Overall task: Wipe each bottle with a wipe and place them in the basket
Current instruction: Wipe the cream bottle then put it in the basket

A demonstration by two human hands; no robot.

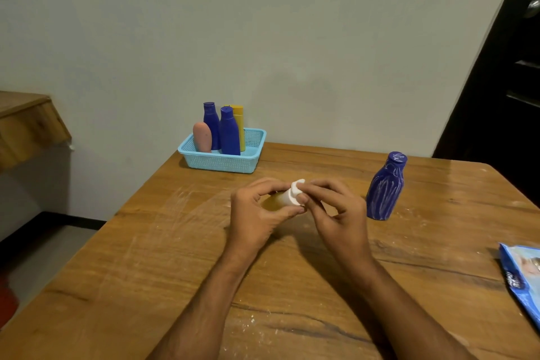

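Wooden tabletop [146, 257], pretty scuffed, whitish smears and crumbs all over. Light blue basket [254, 140] at far edge against plain pale wall, four bottles [229, 134] standing in it. Near side of basket: left hand [257, 213] with grip curled round small yellowish bottle [270, 202], right hand [336, 213] pinching white wipe [293, 194] over its top. Scribbled blue bottle [385, 187] right of basket, upright. Wipes pack [523, 278] further right, at frame edge. Dark door [502, 67] behind.

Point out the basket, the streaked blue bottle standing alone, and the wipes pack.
basket [222, 165], head view, front mesh wall.
streaked blue bottle [384, 193], head view, middle of its body.
wipes pack [523, 278], head view, its visible face at the right edge.
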